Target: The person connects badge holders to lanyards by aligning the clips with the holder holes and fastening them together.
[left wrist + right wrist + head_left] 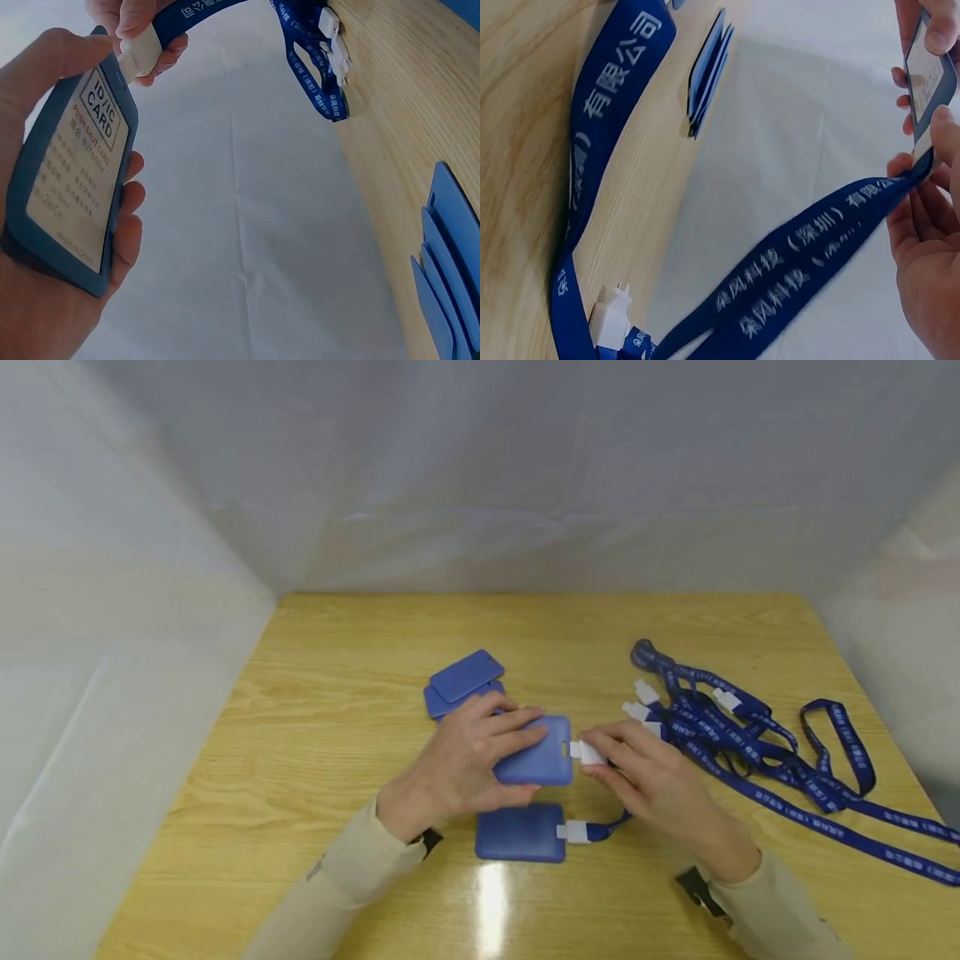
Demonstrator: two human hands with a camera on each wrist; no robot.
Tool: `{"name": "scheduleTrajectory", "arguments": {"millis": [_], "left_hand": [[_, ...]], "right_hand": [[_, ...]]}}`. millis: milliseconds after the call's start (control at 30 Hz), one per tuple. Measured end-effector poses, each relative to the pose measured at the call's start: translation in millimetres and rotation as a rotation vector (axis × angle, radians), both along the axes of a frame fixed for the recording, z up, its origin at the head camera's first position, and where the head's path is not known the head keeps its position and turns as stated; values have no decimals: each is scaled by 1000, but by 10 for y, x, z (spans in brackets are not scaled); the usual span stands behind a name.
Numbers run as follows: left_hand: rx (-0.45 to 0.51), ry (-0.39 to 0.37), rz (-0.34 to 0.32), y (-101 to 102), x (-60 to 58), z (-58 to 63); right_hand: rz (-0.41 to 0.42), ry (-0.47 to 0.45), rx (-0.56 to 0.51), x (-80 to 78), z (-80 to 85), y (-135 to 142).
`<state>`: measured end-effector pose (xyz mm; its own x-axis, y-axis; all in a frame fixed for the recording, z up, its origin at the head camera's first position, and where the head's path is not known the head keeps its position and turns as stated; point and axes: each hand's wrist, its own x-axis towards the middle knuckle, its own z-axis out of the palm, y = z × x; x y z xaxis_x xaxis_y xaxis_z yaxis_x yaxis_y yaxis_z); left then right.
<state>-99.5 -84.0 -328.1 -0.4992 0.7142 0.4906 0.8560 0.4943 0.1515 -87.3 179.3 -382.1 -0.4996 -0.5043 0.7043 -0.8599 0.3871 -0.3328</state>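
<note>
My left hand (480, 752) grips a blue card holder (536, 756) by its edges. In the left wrist view, the face of that card holder (82, 165) carries a printed "ID/IC CARD" insert. My right hand (656, 777) pinches the white plastic clip (592, 753) of a blue lanyard, with the clip's tip at the slotted end of the holder. Whether the clip has gone through the slot is too small to tell. In the right wrist view the printed lanyard strap (780, 270) hangs from the pinched clip toward the table.
A second blue card holder (520, 833) lies in front of my hands, joined to a white clip (576, 832) and strap. Behind my left hand is a pile of card holders (467, 677). Tangled blue lanyards (720, 727) with white clips spread over the table's right side.
</note>
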Motion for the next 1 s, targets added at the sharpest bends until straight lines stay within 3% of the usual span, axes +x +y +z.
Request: {"name": "scheduleTrajectory", "arguments": {"millis": [367,667,1000], "left_hand": [[-33,100,15,24,51,-19],[-100,184,77,84,130,-8],[-97,197,122,122,219,-7]], "right_hand": [[-46,56,-31,57,-15,-67],[-117,100,-21,84,-77,-128],[-147,130,-74,112,-101,-202]]}}
